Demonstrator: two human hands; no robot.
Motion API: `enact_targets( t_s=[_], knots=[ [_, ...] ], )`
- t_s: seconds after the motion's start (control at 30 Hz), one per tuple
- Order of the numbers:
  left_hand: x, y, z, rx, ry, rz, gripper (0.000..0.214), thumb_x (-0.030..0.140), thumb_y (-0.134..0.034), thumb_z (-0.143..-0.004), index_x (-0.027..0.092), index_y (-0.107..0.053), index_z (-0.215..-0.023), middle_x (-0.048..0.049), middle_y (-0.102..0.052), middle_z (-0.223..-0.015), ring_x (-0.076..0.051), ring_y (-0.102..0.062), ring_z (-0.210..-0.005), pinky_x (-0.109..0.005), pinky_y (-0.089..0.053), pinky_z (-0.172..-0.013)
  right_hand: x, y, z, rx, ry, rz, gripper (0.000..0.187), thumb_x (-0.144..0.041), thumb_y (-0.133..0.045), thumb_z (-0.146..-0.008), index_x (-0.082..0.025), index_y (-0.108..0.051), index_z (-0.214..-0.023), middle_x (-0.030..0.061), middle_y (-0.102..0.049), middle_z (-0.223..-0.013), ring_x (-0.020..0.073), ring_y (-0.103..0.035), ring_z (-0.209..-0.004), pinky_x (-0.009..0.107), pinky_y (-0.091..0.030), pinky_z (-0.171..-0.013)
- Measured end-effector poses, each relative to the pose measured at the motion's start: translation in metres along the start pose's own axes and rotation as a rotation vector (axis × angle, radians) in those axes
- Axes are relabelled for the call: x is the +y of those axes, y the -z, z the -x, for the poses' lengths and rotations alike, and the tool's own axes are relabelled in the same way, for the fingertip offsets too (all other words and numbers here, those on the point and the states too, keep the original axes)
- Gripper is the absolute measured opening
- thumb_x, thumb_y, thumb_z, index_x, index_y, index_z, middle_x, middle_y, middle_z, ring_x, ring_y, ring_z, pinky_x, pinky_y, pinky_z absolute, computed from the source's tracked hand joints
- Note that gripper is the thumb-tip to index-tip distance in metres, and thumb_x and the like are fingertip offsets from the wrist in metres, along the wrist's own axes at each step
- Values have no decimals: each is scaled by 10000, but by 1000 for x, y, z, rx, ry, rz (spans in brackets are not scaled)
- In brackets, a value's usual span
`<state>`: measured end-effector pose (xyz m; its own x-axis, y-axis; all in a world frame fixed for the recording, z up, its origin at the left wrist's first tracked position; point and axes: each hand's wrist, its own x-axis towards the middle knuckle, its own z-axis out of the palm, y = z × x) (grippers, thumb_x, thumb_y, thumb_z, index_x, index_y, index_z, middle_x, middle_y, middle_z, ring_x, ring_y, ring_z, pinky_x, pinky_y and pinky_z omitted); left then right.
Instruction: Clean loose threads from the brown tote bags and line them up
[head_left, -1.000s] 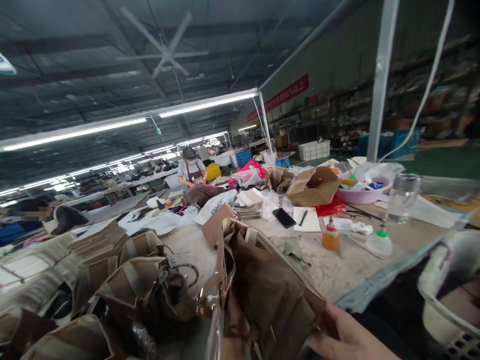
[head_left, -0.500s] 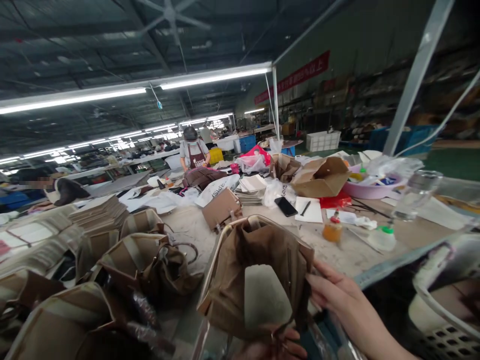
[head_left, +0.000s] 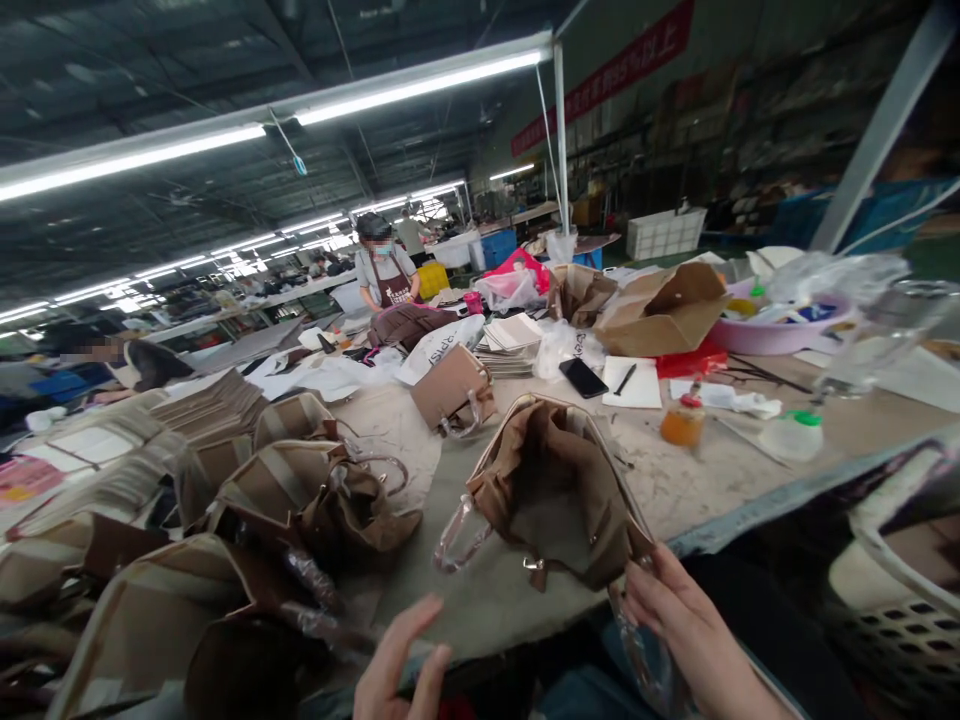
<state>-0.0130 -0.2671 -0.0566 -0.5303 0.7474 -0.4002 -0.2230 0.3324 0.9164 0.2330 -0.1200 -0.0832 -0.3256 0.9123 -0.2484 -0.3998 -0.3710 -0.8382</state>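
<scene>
An unfinished brown handbag [head_left: 592, 470] lies on a grey-green mat [head_left: 465, 500] at the table's near edge, its mouth towards me and its brown lining showing. My right hand [head_left: 686, 620] pinches the bag's right corner between thumb and fingers. A plastic-wrapped handle [head_left: 459, 540] hangs from the left side of the bag, and another wrapped handle dangles by my right hand. Low in front of the bag, my left hand [head_left: 401, 665] is apart from it, with thumb and forefinger spread and nothing between them.
Several half-made bags [head_left: 270, 490] crowd the left side. A finished-looking small bag [head_left: 454, 390] stands behind. To the right are a phone [head_left: 583, 378], a jar of orange liquid [head_left: 682, 422] and a green-capped bottle [head_left: 795, 435]. A white basket [head_left: 885, 590] is at lower right. A co-worker [head_left: 386, 265] stands beyond.
My left hand has come away from the bag's near side and moved left. The bag now rests farther from me, tipped over. The pale panel seen in its opening no longer shows.
</scene>
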Motion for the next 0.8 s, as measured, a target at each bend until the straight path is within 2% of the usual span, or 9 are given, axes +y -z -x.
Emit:
enact_targets(
  t_s=[0.07,0.13,0.23,0.37,0.47,0.53,0.63,0.73,0.8],
  knots=[
    [18,-18,-18,208,-527,-338,560,369,-702,-655,225,-556,-1176,-67,-469,-1332,-292,-341,-1285,-430,-292,-1082,-2,-4,3,2,-37,-32,668,-386,-681,-730,-261,-364,-1305,-56,-466,-656,72,-389,-510,184,-374,-498],
    [35,-43,-46,279,-732,-610,749,400,-683,-668,185,-394,-1325,-112,-394,-1390,-287,-309,-1307,-461,-246,-1094,-3,-5,5,8,-66,-47,698,-387,-695,-708,-253,-365,-1309,-58,-462,-635,72,-389,-498,183,-372,-487],
    [55,-77,-91,265,-716,-697,855,433,-676,-671,152,-287,-1379,-146,-432,-1358,-276,-398,-1254,-440,-329,-1041,-5,-2,11,61,-98,-37,741,-416,-707,-675,-239,-372,-1312,-75,-420,-566,72,-377,-465,182,-366,-471],
    [68,-92,-125,110,-617,-633,507,410,-641,-706,182,-568,-1153,-88,-679,-1023,-244,-619,-969,-377,-465,-881,-5,10,20,50,-141,22,786,-440,-690,-677,-219,-347,-1348,-91,-365,-506,68,-337,-414,176,-323,-431],
    [73,-80,-122,67,-634,-582,347,403,-605,-739,182,-652,-1002,-67,-705,-951,-231,-639,-915,-353,-483,-850,-13,26,31,-135,-141,82,698,-400,-643,-725,-256,-371,-1351,-39,-509,-612,89,-426,-451,203,-382,-465],
    [75,-67,-112,60,-647,-577,353,399,-611,-737,185,-655,-1015,-57,-702,-975,-225,-637,-930,-349,-480,-871,-26,40,38,-269,-116,192,601,-346,-637,-727,-274,-464,-1298,16,-607,-774,136,-546,-584,270,-474,-618],
    [70,-53,-98,10,-653,-581,364,357,-628,-730,188,-646,-1052,-50,-691,-1018,-221,-628,-964,-349,-472,-904,-57,62,40,-417,-64,530,512,-273,-696,-653,-258,-616,-1159,77,-643,-997,245,-604,-862,359,-461,-845],
    [58,-53,-92,-22,-669,-543,346,306,-623,-738,183,-639,-1061,-52,-688,-1024,-211,-634,-955,-350,-479,-904,-94,65,22,-325,156,880,453,-261,-742,-611,-263,-681,-1059,88,-625,-1110,318,-552,-1032,386,-461,-880],
    [50,-57,-92,14,-700,-550,364,307,-623,-740,185,-625,-1083,-56,-680,-1043,-210,-630,-966,-354,-480,-905,-117,46,5,-206,390,1003,395,-289,-701,-681,-275,-669,-1075,79,-619,-1123,304,-556,-1030,382,-483,-852]
  ],
)
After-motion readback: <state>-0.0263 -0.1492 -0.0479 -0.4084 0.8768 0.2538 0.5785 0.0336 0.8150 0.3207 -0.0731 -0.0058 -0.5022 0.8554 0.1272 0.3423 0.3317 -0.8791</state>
